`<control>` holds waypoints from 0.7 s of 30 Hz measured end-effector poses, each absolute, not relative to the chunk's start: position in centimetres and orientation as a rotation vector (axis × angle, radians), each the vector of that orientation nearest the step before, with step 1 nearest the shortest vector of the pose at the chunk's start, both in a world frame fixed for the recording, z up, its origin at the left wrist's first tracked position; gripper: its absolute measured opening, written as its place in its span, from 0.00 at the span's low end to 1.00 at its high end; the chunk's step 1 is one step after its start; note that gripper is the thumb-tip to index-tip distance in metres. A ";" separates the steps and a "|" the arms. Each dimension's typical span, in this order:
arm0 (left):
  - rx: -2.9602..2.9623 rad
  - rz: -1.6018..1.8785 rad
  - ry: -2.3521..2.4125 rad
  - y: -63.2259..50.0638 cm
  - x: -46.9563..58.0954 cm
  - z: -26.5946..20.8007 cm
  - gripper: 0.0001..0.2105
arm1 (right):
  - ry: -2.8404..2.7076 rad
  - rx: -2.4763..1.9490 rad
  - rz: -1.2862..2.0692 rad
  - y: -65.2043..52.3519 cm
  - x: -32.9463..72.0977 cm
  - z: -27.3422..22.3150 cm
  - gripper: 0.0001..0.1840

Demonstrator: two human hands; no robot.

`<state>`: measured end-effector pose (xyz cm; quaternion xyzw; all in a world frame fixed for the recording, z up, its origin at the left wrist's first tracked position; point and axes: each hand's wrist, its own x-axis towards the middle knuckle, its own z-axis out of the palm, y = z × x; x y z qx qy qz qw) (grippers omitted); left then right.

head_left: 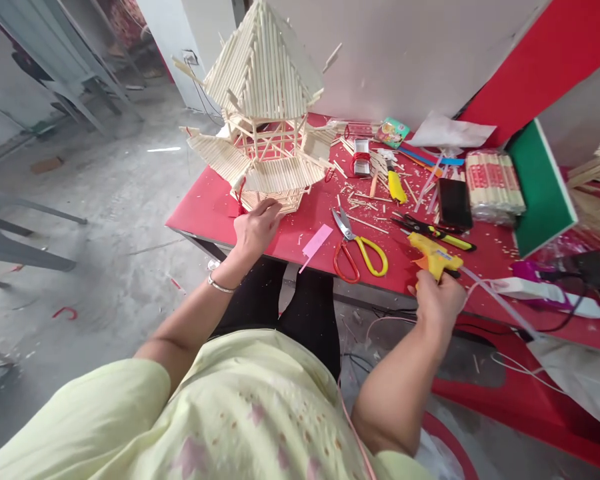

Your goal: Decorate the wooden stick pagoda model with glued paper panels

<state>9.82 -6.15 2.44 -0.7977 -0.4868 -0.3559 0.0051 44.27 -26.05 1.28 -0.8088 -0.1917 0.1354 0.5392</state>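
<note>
A pagoda model made of thin wooden sticks [275, 73] stands on the left part of the red table, with a tiered roof and red tassels [241, 190] hanging from its corners. My left hand [257, 230] is at the model's lower front edge, its fingers curled together; whatever they pinch is hidden. In my right hand [437, 300] is a yellow hot glue gun [436, 255], its nozzle pointing left over the table and a clear glue stick [500, 300] sticking out of its back. Between the hands lie scissors with red and yellow handles [360, 250] and a pink paper strip [317, 240].
Loose sticks, a yellow cutter [396, 187], pliers [430, 231], a black phone [455, 203] and packed stick bundles [495, 181] lie toward the back right. A green board [543, 187] stands beside them. Cords hang below the table edge; a grey chair [20, 230] is at left.
</note>
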 end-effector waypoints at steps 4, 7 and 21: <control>-2.469 -1.044 -1.539 -5.4 10.0 2.2 0.14 | -0.356 -1.597 0.325 -25.5 40.2 3.1 0.17; -2.454 -1.065 -1.535 -5.2 10.3 2.1 0.15 | -0.528 -1.484 0.482 -24.8 36.2 4.7 0.16; -2.405 -1.198 -1.438 -4.9 10.6 1.5 0.13 | -1.152 -1.964 0.160 -17.2 28.7 5.1 0.23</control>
